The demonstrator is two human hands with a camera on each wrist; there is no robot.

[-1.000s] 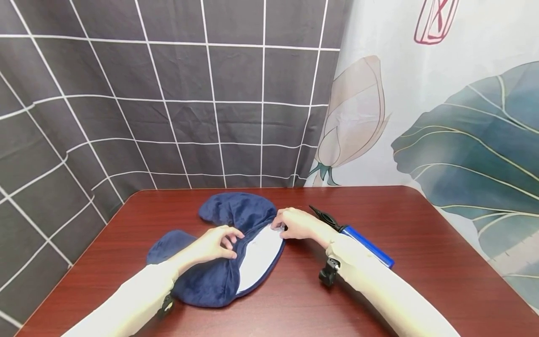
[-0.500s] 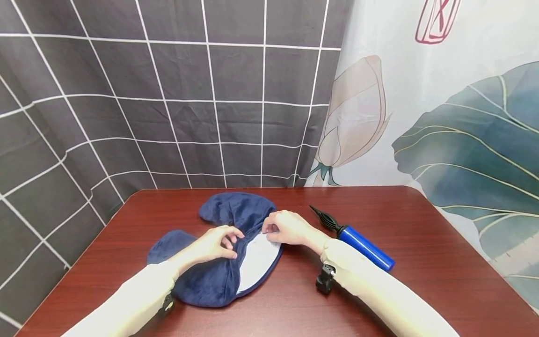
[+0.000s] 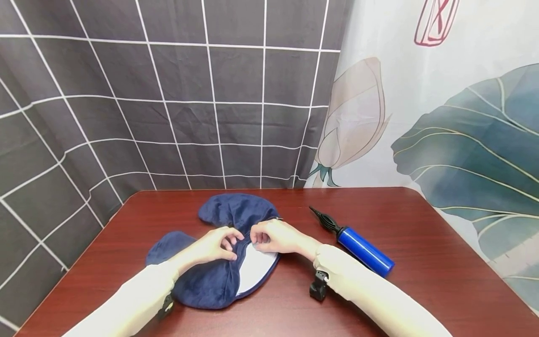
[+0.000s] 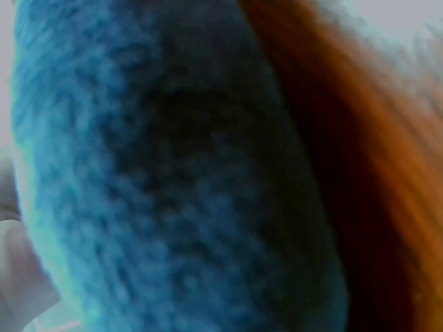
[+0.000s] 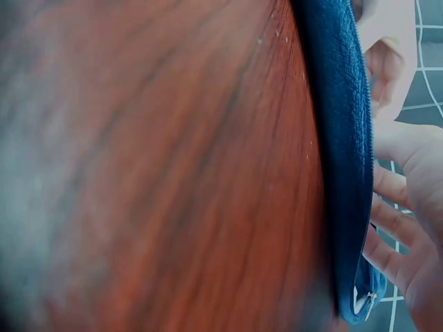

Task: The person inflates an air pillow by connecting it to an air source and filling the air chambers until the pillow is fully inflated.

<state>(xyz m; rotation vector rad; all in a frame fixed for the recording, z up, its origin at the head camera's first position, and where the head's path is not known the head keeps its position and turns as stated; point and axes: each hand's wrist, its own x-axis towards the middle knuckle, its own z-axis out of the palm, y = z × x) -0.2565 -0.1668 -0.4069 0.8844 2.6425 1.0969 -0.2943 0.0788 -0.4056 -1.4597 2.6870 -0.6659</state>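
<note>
A navy plush U-shaped neck pillow [image 3: 206, 285] lies on the table, its zipped side parted to show a white inside [image 3: 254, 267]. My left hand [image 3: 212, 245] holds the upper edge of the parting, fingers bent over the plush and thumb below. Just right of it, my right hand [image 3: 278, 236] pinches at the same edge with curled fingers, covering part of the white. The right wrist view shows the zipper pull [image 5: 370, 299] low on the zipped rim, below that hand's fingers [image 5: 391, 221]. Blue plush fills most of the left wrist view.
A blue hand air pump [image 3: 366, 251] with a black pointed nozzle [image 3: 322, 216] lies right of the pillow, close beyond my right forearm. The reddish-brown table [image 3: 290, 313] ends at a dark gridded curtain [image 3: 236, 121] and a floral one [image 3: 370, 154].
My right hand has slid leftward along the opening, from its far right end towards my left hand, uncovering the air pump. The left hand and pillow have stayed in place.
</note>
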